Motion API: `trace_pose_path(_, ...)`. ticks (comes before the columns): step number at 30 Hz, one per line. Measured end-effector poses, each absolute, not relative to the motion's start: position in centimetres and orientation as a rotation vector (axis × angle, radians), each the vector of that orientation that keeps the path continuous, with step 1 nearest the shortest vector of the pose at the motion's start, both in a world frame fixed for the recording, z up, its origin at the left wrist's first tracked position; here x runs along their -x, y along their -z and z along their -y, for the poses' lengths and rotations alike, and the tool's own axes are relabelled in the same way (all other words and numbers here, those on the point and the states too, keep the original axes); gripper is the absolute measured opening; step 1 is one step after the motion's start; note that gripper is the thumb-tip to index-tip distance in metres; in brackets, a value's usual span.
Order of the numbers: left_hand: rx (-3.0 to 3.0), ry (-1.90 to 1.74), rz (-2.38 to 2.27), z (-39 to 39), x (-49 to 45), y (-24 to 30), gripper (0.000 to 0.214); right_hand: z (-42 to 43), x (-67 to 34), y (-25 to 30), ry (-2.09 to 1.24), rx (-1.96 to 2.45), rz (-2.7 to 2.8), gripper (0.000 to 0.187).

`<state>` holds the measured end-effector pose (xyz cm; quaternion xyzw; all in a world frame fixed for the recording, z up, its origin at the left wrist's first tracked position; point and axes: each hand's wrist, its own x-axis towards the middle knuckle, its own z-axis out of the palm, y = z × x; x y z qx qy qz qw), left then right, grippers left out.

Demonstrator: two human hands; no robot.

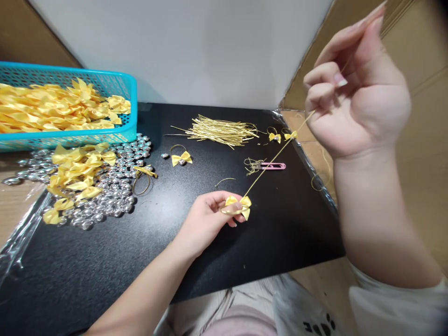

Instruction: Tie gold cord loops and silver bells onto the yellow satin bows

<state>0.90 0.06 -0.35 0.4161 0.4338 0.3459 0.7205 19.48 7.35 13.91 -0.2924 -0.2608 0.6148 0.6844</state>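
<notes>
Head view gives me the left hand [211, 212] pinching a yellow bow [246, 203]; the raised right hand [359, 95] holds gold string [271, 158] taut, thumb and forefinger pressed together.

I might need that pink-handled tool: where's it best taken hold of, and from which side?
Probably by the pink handle, near its right end, coming from above right: it lies flat, that end pointing right, while its metal end sits among tangled gold clippings and the stretched gold cord crosses it in view.
</notes>
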Motion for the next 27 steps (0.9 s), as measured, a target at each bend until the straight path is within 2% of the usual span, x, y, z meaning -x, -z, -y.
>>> trace_pose_path(4, -1.029, -0.766, -1.015, 0.1, -1.1, 0.4, 0.014, -7.1, -19.3, -14.5, -1.317, 0.674, 0.621, 0.049)
trace_pose_path(12, -1.184, -0.823, -1.141, 0.4, -1.5, 1.0, 0.004, -5.9, -18.7, -15.6, -1.209, 0.761, 0.747, 0.047)
trace_pose_path(21, -1.224, -0.824, -1.151, 0.4, -1.8, 1.4, 0.004, -4.7, -18.2, -16.2, -1.239, 0.768, 0.814, 0.046)
trace_pose_path(27, -1.027, -0.824, -1.013, 0.3, -1.5, 1.2, 0.014, -5.2, -17.6, -16.3, -1.314, 0.722, 0.813, 0.05)
